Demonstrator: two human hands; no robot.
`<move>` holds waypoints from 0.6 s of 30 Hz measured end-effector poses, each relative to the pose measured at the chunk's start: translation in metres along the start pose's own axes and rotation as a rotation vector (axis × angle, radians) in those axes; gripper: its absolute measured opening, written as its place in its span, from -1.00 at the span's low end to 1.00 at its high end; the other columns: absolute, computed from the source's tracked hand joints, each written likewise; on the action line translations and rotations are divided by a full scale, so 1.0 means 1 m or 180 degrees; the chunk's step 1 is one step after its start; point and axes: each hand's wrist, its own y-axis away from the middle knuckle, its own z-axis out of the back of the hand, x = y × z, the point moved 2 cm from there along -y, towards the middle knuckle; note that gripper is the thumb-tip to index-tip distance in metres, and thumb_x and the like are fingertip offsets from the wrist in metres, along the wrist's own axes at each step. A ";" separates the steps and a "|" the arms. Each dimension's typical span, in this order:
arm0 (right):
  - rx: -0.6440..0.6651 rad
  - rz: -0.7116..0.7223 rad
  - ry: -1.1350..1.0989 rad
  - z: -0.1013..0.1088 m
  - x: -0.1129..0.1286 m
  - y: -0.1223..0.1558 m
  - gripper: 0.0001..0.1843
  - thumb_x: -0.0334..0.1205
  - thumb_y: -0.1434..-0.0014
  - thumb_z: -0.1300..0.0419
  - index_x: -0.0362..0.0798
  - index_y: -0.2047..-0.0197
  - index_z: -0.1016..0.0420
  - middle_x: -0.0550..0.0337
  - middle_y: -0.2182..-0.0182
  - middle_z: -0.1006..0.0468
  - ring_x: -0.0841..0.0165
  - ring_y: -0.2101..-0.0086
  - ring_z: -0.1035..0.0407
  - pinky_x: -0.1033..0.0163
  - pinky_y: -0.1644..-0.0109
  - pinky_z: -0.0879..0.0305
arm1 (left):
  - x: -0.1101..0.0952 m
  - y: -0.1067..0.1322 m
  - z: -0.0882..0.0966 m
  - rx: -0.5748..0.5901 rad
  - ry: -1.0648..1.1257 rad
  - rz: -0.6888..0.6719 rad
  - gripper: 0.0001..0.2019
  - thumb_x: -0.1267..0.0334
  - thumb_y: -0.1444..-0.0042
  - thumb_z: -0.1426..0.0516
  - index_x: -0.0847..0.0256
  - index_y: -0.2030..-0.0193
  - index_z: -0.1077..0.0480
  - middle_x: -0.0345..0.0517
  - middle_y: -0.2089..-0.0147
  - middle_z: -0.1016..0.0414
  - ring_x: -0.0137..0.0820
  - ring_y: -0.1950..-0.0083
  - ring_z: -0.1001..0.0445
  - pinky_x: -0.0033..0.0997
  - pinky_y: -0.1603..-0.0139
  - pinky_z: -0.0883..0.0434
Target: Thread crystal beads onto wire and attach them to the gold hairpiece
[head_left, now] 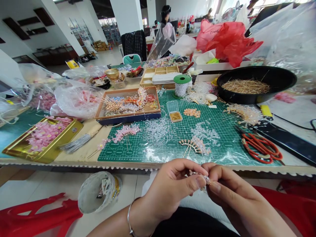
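Left hand [168, 191] and right hand [229, 189] together, clamped from both sides on a small beaded wire sprig [204, 179] just off the near edge of the surface [74, 144] (beads too tiny to count). Finished-looking on the green cutting mat [212, 158]: a gold fan-shaped hairpin [190, 146] and a pink-beaded one [125, 131]. Loose clear beads [158, 131] in unused heaps around them. Farther off, a tray of beaded pieces [128, 118], a black basin of fine gold stems [256, 77], red-handled scissors [261, 148] at right, white pillars [123, 16] toward the upper left.
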 end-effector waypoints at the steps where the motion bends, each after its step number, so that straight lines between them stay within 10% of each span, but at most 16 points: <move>1: -0.0008 -0.0023 0.0006 -0.001 0.000 0.000 -0.73 -0.02 -0.33 -0.16 0.06 0.36 -0.45 0.26 0.43 -0.35 0.42 0.43 -0.27 0.38 0.37 -0.37 | 0.000 0.000 0.000 -0.0008 -0.0039 -0.0029 -0.81 0.21 -0.03 -0.37 0.25 0.29 -0.55 -0.22 0.42 -0.41 -0.57 0.45 -0.26 -0.54 0.44 -0.19; 6: -0.0044 -0.0108 0.0206 -0.002 0.000 -0.001 -0.72 0.00 -0.34 -0.15 0.06 0.35 -0.47 0.23 0.40 -0.44 0.38 0.40 -0.35 0.36 0.38 -0.40 | -0.005 0.002 -0.004 -0.0041 -0.0334 -0.0068 -0.83 0.22 -0.05 -0.33 0.26 0.33 -0.48 -0.26 0.45 -0.34 -0.58 0.48 -0.20 -0.53 0.47 -0.14; 18: -0.0914 0.1334 0.2278 0.000 0.008 -0.001 -0.75 0.05 -0.21 -0.26 0.07 0.33 -0.48 0.12 0.33 -0.52 0.17 0.22 -0.50 0.15 0.19 -0.53 | -0.003 0.001 0.003 -0.0188 -0.0201 0.0069 -0.91 0.30 -0.04 -0.26 0.25 0.34 -0.46 -0.33 0.55 -0.27 -0.58 0.53 -0.13 -0.51 0.51 -0.05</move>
